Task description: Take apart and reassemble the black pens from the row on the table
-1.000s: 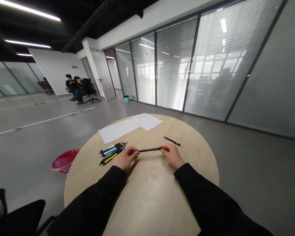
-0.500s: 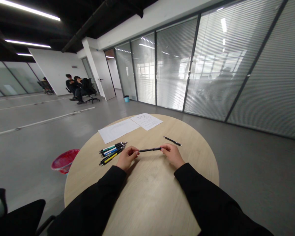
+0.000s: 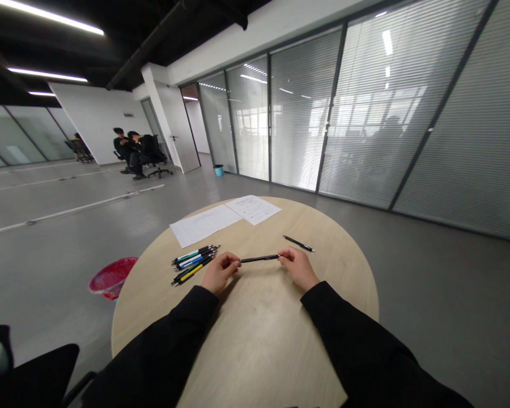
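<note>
A black pen (image 3: 259, 259) is stretched level between my two hands over the round wooden table (image 3: 255, 340). My left hand (image 3: 221, 272) pinches its left end, and my right hand (image 3: 297, 266) pinches its right end. The fingertips cover both ends of the pen. Just left of my left hand lies a pile of pens (image 3: 193, 264) with black, blue, green and yellow barrels. Beyond my right hand, a single black pen (image 3: 298, 243) rests at a slant on the tabletop.
Two sheets, a blank-looking paper (image 3: 206, 225) and a printed paper (image 3: 255, 209), lie at the table's far side. A red bin (image 3: 111, 277) stands on the floor at left, with a black chair (image 3: 34, 374) nearer. Two people (image 3: 136, 152) sit in the background.
</note>
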A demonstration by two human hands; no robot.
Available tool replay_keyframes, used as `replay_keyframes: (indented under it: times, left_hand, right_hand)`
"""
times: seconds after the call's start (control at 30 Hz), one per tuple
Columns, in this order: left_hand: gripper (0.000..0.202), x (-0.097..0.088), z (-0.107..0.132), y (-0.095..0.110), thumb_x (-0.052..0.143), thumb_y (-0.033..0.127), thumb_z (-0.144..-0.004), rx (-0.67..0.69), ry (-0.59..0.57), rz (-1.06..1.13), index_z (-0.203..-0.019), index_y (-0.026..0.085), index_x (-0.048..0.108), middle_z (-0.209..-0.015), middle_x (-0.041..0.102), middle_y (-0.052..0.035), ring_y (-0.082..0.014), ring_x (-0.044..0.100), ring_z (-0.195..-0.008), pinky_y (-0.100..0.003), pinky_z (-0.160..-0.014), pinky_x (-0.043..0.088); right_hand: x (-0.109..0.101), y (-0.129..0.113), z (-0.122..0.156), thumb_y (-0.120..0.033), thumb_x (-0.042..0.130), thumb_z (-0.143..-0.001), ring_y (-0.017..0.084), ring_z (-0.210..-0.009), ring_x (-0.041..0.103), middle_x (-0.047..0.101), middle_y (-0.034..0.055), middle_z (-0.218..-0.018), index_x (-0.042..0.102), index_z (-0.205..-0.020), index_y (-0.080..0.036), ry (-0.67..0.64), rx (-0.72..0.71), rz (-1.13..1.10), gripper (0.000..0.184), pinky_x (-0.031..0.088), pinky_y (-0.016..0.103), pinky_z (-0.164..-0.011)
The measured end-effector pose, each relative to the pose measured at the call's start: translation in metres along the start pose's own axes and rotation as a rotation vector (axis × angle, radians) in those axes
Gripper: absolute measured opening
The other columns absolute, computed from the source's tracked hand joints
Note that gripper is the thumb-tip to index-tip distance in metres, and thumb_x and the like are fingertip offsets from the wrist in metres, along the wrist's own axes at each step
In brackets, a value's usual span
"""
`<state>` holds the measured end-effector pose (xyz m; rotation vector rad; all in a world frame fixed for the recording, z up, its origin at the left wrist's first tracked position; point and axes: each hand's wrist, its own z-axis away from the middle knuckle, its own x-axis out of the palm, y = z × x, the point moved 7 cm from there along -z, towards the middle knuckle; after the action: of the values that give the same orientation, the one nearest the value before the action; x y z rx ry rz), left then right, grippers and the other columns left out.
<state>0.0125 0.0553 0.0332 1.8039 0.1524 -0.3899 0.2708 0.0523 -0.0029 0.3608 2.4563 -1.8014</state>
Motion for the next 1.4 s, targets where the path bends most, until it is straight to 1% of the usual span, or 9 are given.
replay_keyframes:
  times: [0.37, 0.77, 0.97, 1.2, 1.4]
  left_hand:
    - [0.028, 0.0008, -0.0003, -0.0032, 0.071, 0.042, -0.072, -0.015, 0.007, 0.036, -0.08, 0.016, 0.064, -0.069, 0.066, -0.0019, -0.0132, 0.057, -0.058, -0.024, -0.055, 0.043]
    - [0.026, 0.0008, -0.001, -0.0006, 0.071, 0.04, -0.071, -0.002, 0.001, 0.041, -0.077, 0.016, 0.064, -0.064, 0.063, 0.0006, -0.0117, 0.055, -0.055, -0.023, -0.054, 0.041]
    - [0.024, 0.0012, -0.0003, 0.0004, 0.07, 0.039, -0.072, -0.007, -0.005, 0.049, -0.077, 0.016, 0.064, -0.067, 0.065, -0.0002, -0.0114, 0.055, -0.056, -0.023, -0.056, 0.041]
    - [0.026, 0.0007, -0.0005, -0.0033, 0.071, 0.04, -0.072, -0.007, -0.001, 0.033, -0.077, 0.016, 0.063, -0.064, 0.062, 0.0008, -0.0117, 0.054, -0.056, -0.024, -0.056, 0.041]
    - [0.026, 0.0012, 0.0008, 0.0027, 0.071, 0.041, -0.071, -0.01, -0.006, 0.053, -0.076, 0.017, 0.063, -0.063, 0.061, 0.0011, -0.0117, 0.053, -0.055, -0.024, -0.054, 0.04]
  right_hand:
    - [-0.0022, -0.003, 0.0004, -0.031, 0.061, -0.075, 0.017, -0.068, 0.059, 0.068, 0.0036, -0.077, 0.068, -0.083, -0.018, -0.001, -0.01, 0.019, 0.017, 0.045, 0.028, -0.063]
    - [-0.0037, -0.0072, 0.0018, -0.031, 0.059, -0.077, 0.016, -0.065, 0.056, 0.065, 0.0013, -0.072, 0.066, -0.082, -0.018, 0.007, -0.006, 0.024, 0.015, 0.042, 0.027, -0.061]
    - [-0.0037, -0.0069, 0.0016, -0.031, 0.058, -0.077, 0.016, -0.066, 0.056, 0.065, 0.0015, -0.073, 0.066, -0.082, -0.018, 0.006, -0.002, 0.026, 0.016, 0.042, 0.027, -0.062]
    - [-0.0034, -0.0074, 0.0023, -0.031, 0.059, -0.077, 0.017, -0.065, 0.056, 0.066, 0.0019, -0.073, 0.066, -0.083, -0.018, -0.003, 0.005, 0.028, 0.016, 0.043, 0.027, -0.062]
    - [-0.0042, -0.0077, 0.0023, -0.031, 0.059, -0.077, 0.017, -0.066, 0.057, 0.066, 0.0021, -0.074, 0.067, -0.083, -0.018, -0.002, 0.004, 0.031, 0.016, 0.044, 0.028, -0.062]
